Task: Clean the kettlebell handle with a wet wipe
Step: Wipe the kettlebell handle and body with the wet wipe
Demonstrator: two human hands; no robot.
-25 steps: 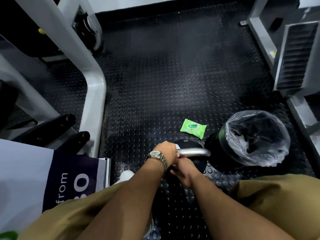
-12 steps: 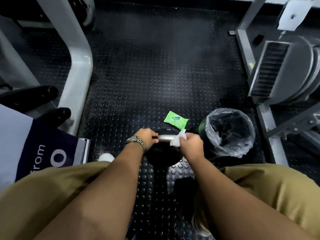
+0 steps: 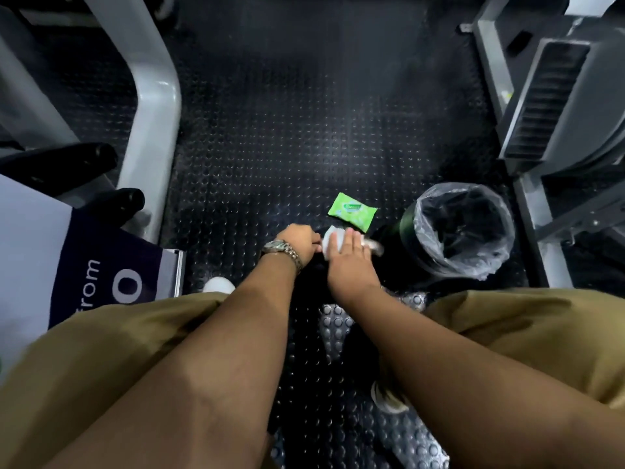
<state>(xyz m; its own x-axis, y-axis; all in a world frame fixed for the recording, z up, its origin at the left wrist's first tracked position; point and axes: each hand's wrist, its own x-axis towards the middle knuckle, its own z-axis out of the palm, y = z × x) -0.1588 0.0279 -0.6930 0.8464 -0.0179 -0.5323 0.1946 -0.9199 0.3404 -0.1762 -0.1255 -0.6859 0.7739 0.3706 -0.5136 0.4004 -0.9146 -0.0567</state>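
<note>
The kettlebell (image 3: 317, 276) sits on the studded rubber floor (image 3: 287, 147) between the person's knees. It is likely heavy and stiff enough to stay put under rubbing, and its smooth metal handle (image 3: 374, 247) may turn slick once wet. The left hand (image 3: 298, 241) is curled round the handle's left end, a sound bracing hold, while the right hand (image 3: 348, 260) lays fairly straight fingers over the soft, light wipe (image 3: 328, 239), pressing it on the bar. Sideways room is tight: the wipes pack (image 3: 351, 211) is just beyond, the lined bin (image 3: 463, 228) close on the right and the machine frame (image 3: 154, 137) on the left.
</note>
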